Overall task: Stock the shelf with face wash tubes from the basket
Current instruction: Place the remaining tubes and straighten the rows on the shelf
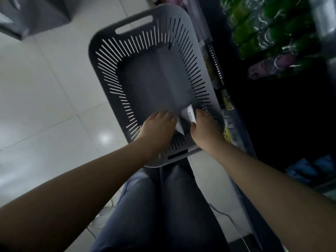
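A grey slotted plastic basket stands on the tiled floor in front of my knees. Both hands reach into its near end. My left hand lies palm down over a white face wash tube, fingers curled onto it. My right hand grips another white tube whose end sticks out past the thumb. Most of both tubes is hidden under the hands. The rest of the basket floor looks bare.
The shelf unit runs along the right, its edge close beside the basket. Green packets and a purple packet lie on a dark shelf level. Blue items sit lower right. White floor tiles spread left.
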Motion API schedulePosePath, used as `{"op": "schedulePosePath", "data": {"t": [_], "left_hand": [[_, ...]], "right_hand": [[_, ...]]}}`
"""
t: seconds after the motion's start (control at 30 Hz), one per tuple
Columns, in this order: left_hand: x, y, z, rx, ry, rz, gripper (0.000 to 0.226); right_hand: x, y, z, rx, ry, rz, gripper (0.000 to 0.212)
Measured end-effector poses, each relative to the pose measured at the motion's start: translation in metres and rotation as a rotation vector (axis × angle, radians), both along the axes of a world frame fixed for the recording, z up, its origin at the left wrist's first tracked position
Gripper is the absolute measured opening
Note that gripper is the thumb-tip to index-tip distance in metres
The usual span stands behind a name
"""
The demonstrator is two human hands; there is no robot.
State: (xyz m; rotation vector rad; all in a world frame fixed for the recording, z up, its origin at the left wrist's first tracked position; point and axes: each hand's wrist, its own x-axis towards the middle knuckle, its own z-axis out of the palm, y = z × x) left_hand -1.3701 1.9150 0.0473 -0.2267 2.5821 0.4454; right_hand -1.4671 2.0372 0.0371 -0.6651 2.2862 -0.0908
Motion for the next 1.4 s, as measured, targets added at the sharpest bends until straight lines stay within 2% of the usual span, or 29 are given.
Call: {"op": "schedulePosePath", "data": {"t": [0.17, 0.27, 0.43, 0.8, 1.03, 1.27, 1.4], "left_hand": [[-0.008, 0.003, -0.02, -0.01, 0.012, -0.056, 0.036], [-0.013, 0.005, -0.034, 0.043, -0.035, -0.087, 0.041], [-0.016, 0.002, -0.045, -0.002, -0.099, -0.128, 0.035], [-0.023, 0.0, -0.061, 0.016, -0.066, -0.217, 0.028], [-0.03, -0.005, -0.056, 0.01, -0.061, -0.212, 0.023], [-0.03, -0.021, -0.042, -0.019, -0.008, -0.108, 0.028], [-0.028, -0.034, -0.025, -0.058, 0.04, -0.079, 0.018]], "right_hand": [[-0.007, -0.003, -0.025, 0.051, -0.007, -0.079, 0.022], [-0.01, -0.004, -0.036, 0.061, 0.008, -0.12, 0.021], [-0.011, -0.003, -0.048, 0.044, -0.019, -0.142, 0.022], [-0.013, -0.006, -0.055, 0.078, -0.028, -0.163, 0.022], [-0.015, -0.007, -0.055, 0.064, -0.011, -0.152, 0.023], [-0.015, -0.011, -0.044, -0.012, 0.047, -0.138, 0.024], [-0.016, -0.019, -0.025, -0.072, 0.025, -0.149, 0.024]]}}
